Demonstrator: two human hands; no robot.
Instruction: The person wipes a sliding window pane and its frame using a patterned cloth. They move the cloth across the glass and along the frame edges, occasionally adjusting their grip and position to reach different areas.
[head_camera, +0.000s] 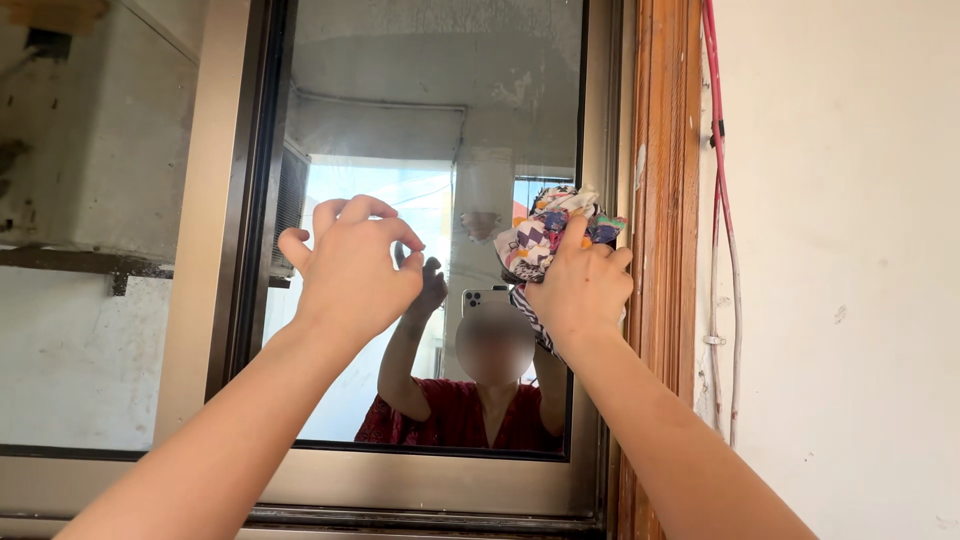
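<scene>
across the whole view stands a tall reflective glass window pane (400, 130) in a bronze metal sliding frame (215, 200), with a varnished wooden jamb (662, 200) on its right and a cream plaster wall (850, 250) beyond, where thin pink and white cables (722, 200) hang down. the glass looks dusty and streaked, and mirrors both raised arms.

the step in hand looks like wiping the pane along its right edge. the crumpled multicoloured patterned cloth (548, 232) is pressed against the glass near the upper right side, just beside the frame, bunched in the right hand (582, 290); its fingers are curled tight around the wad, a striped tail hanging below the wrist. that arm reaches up and forward, elbow low.

the left hand (350, 265) is raised at the same height over the middle of the pane, holding nothing, fingers bent and loosely spread like a claw, tips near the glass; whether they touch it i cannot tell.

carrying on would call for firm, even pressure with the cloth kept flat to the glass.
</scene>
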